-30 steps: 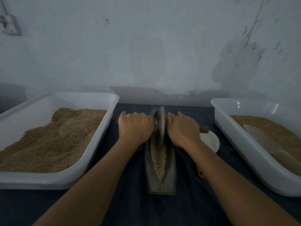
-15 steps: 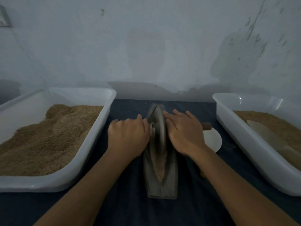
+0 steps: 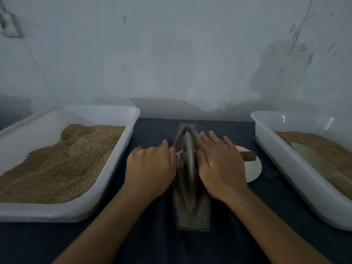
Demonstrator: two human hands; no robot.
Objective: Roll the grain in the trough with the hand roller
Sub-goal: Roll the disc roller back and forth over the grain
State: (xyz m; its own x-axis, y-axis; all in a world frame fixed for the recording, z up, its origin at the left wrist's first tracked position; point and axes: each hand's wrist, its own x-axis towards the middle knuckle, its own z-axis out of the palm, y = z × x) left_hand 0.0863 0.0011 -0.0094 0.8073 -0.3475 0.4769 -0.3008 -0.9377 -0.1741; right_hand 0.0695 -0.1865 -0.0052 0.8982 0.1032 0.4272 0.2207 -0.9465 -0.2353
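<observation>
The roller [image 3: 187, 153], a single disc on edge, stands in the one trough [image 3: 191, 189] at the centre of the frame, toward its far end. A thin line of grain [image 3: 189, 200] lies in the groove nearer to you.

Your left hand [image 3: 150, 168] has its fingers curled over the axle left of the disc, holding it. Your right hand [image 3: 221, 164] lies flat on the axle's right side with its fingers straight and spread, pressing rather than gripping; the axle's brown end [image 3: 247, 156] sticks out beyond it.

You look to be mid-stroke in the rolling itself. The next move, as I judge it, calls for drawing the disc back toward you along the groove, both hands pressing evenly so that it stays upright.

Counted: two white tubs, one at the left [image 3: 99, 191] and one at the right [image 3: 297, 168], both holding grain; one pale round plate [image 3: 252, 170] right of the trough.
</observation>
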